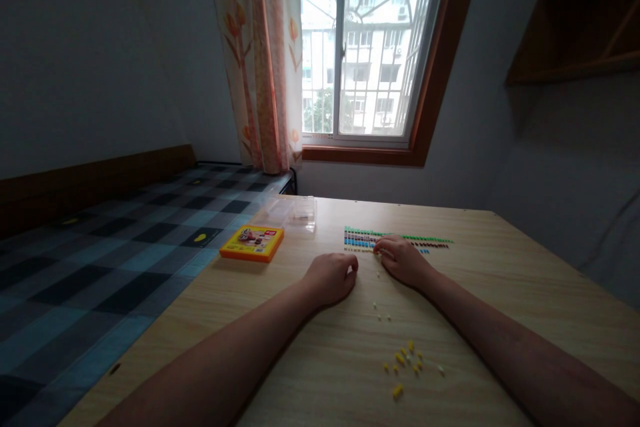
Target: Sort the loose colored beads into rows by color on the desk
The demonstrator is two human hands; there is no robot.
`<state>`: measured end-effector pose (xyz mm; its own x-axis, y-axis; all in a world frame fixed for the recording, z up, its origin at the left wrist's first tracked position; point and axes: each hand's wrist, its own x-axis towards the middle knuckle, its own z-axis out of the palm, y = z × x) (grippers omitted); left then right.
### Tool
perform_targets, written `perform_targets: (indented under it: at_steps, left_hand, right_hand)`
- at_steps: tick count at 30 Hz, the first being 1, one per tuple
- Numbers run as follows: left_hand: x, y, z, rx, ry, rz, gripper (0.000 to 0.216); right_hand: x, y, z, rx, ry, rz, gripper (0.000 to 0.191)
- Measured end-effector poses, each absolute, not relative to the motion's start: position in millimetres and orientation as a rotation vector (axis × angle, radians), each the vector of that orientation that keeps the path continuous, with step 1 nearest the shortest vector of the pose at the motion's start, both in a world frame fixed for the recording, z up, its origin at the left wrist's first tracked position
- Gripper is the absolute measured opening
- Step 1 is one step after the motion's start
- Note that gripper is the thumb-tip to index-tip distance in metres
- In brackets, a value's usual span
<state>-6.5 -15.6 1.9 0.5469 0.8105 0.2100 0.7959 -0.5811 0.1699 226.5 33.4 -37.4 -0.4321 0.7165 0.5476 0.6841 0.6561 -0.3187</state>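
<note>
My right hand (401, 260) reaches over the lined-up small pieces, its fingers bent and pinched together at the table. Their tips are at the right end of a short row of cream pieces (359, 251); anything between them is too small to make out. Beyond that lie rows of blue pieces (356, 242), brown pieces (435, 245) and green pieces (425, 239), partly covered by this hand. My left hand (331, 277) rests on the table left of the right one, fingers curled in, with nothing visible in them. A few loose pale pieces (379, 274) lie between my forearms.
Nearer me is a scatter of yellow pieces (400, 359) with some pale ones. On the wooden table (300, 360), to the left, are an orange-yellow box (253, 243) and a clear plastic case (295, 212). A checked bed (125, 260) adjoins the table's left edge.
</note>
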Motion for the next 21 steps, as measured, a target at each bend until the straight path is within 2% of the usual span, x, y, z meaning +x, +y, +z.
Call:
perform_targets:
  at_steps: [21]
  left_hand:
    - [-6.5,-15.6,-0.1,2.717,1.388,0.418,0.018]
  right_hand:
    - [227.7,32.4,-37.3,-1.089,-2.215,0.075,0.027]
